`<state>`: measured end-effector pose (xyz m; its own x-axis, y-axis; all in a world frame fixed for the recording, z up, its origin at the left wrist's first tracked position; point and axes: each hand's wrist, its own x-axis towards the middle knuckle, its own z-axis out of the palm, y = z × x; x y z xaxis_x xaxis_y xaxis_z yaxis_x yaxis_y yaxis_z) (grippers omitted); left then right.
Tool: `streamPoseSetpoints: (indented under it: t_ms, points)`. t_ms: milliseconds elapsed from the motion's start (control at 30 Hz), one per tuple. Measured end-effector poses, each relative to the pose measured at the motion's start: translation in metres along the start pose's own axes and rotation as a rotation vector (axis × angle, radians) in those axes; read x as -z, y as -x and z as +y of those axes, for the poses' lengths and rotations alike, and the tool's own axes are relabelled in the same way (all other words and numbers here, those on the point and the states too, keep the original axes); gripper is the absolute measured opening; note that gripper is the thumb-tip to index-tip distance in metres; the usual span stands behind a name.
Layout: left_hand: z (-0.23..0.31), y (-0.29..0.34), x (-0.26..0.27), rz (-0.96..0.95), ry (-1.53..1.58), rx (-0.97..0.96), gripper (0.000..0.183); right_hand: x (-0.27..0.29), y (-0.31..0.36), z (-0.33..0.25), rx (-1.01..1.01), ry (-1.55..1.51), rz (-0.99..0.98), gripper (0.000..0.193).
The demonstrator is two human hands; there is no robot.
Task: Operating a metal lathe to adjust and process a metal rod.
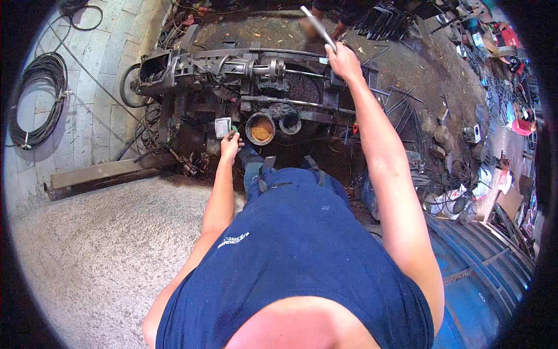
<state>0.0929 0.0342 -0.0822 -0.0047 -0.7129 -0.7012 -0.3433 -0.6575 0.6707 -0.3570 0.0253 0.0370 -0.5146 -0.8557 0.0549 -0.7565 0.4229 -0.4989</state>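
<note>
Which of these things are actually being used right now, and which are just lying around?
In use, it seems:
- metal rod, held in the right hand
- grey box, beside the left hand
- dark metal machine, in front of the person

Apparently just about:
- coiled black cable
- loose rods on the floor
- blue metal panel

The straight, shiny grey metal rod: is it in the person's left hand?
No, the person's bare right hand grips the straight, shiny grey metal rod near its end.
</note>
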Motion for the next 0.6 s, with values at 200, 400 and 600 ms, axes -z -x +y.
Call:
streamPoseSetpoints:
  t_ms: [200,400,600]
  points:
    - [-0.003,-0.003,0.001,-0.005,0.005,-0.012,0.041,0.005,0.001,-0.004,-0.017,0.012,-0.014,0.048]
    - [-0.003,-0.002,0.001,0.001,-0.007,0.000,0.041,0.006,0.001,-0.009,-0.029,0.014,-0.040,0.048]
    - [-0.005,-0.004,0.002,-0.009,0.004,-0.003,0.040,0.002,0.000,-0.006,-0.039,0.023,-0.041,0.049]
